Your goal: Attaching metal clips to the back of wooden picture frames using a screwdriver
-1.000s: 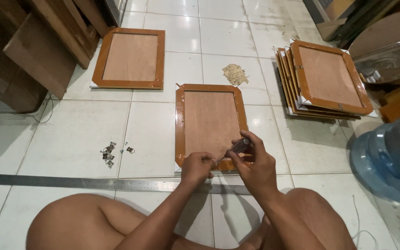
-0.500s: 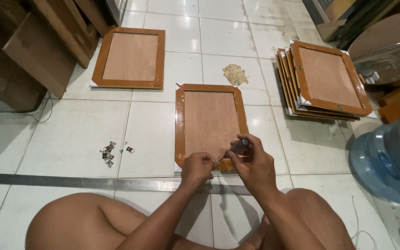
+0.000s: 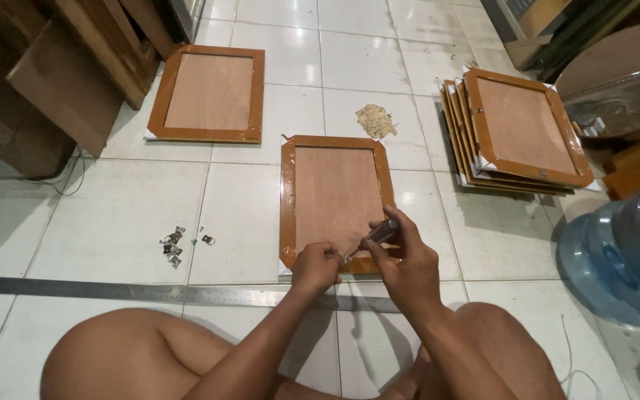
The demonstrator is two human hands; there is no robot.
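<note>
Fingers of right hand [image 3: 407, 268] clamped on dark screwdriver [image 3: 376, 236], tip down at near edge of wooden frame [image 3: 337, 202]. Fingers of left hand [image 3: 317, 265] pinched together on something too small to tell, just beside that tip. Frame flat, back up, on tiled floor [image 3: 246, 215], just beyond steel ruler [image 3: 150, 292]. Small metal clips [image 3: 175, 244] left of frame; stacked frames [image 3: 516, 133] toward floor's far right.

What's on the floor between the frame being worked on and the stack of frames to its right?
Only bare white tile separates the near frame from the stack of frames in the head view.
</note>
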